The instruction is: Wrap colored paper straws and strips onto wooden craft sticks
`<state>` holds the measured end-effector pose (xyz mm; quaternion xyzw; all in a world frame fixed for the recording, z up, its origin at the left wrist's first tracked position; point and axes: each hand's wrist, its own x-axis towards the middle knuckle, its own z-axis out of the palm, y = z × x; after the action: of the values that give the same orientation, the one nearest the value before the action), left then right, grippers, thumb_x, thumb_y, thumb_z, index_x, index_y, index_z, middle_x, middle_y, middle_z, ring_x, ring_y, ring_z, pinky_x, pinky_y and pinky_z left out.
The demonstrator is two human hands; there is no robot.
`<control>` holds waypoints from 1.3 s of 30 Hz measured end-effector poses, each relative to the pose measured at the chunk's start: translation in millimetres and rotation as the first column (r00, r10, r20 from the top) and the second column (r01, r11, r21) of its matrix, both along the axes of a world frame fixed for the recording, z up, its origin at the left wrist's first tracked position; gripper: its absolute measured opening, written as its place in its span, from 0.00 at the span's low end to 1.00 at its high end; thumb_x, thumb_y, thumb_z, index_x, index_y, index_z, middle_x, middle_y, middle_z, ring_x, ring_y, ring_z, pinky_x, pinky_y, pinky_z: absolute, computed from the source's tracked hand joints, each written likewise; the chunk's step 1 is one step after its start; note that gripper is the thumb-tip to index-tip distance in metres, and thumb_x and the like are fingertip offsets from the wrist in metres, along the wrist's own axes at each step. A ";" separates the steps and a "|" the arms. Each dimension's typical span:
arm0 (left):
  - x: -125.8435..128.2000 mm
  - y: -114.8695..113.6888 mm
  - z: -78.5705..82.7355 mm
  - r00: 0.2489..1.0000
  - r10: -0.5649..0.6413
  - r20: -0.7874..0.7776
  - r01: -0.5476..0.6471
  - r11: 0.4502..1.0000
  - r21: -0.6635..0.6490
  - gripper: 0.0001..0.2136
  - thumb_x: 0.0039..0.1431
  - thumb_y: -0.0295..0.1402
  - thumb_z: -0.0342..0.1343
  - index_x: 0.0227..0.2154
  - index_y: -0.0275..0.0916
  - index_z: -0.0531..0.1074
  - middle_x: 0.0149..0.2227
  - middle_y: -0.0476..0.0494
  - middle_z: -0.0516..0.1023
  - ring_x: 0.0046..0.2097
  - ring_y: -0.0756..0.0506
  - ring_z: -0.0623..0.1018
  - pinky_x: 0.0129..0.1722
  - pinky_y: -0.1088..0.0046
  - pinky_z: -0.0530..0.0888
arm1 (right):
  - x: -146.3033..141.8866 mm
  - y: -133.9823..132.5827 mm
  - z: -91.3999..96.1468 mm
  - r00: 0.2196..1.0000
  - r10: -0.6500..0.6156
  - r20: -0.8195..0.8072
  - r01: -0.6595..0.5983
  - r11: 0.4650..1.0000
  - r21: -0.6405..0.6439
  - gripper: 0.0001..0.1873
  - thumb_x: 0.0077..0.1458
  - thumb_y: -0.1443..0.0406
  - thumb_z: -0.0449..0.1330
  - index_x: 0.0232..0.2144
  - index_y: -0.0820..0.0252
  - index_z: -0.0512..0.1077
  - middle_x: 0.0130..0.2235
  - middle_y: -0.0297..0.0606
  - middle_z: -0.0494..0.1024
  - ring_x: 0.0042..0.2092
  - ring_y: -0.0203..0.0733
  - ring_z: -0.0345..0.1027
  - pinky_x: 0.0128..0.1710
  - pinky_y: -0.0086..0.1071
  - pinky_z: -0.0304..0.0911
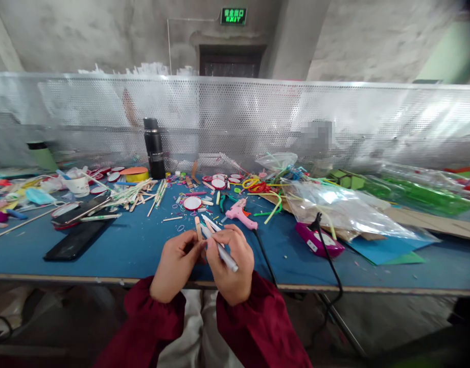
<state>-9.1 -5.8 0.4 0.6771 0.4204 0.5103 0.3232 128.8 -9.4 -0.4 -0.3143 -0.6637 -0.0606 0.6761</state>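
Note:
Close to the table's front edge, my left hand [180, 264] pinches a wooden craft stick [198, 228] that points up and away from me. My right hand [234, 263] grips a white-grey marker pen [228, 258], its front end close to the stick. Another slim white piece [207, 220] lies just beyond the fingers; whether the right hand also holds it I cannot tell. Past the hands rests a pink glue gun [240, 213] with a black cord. A round white disc with a red rim [192, 203] and dark-green-handled pliers [224, 201] lie near it.
At left are a black phone [76, 240], a pile of sticks [137, 191] and a paper cup [78, 185]. A black bottle [154, 149] stands behind. To the right lie a purple device [318, 240] and plastic bags [342, 204]. A perforated metal screen [235, 122] borders the back.

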 end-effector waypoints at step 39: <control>-2.5 -0.1 -3.2 1.000 -0.020 -0.010 0.020 1.000 0.013 0.13 0.66 0.40 0.54 0.29 0.37 0.73 0.25 0.52 0.72 0.28 0.50 0.70 0.30 0.77 0.66 | 0.8 -2.5 1.6 1.000 -0.022 0.018 0.022 1.000 -0.006 0.07 0.59 0.71 0.60 0.33 0.54 0.68 0.28 0.30 0.77 0.32 0.37 0.74 0.50 0.40 0.69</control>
<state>-11.6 -5.8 -2.8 0.6858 0.4117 0.5065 0.3219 129.6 -11.9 1.2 -0.3228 -0.6663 -0.0687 0.6687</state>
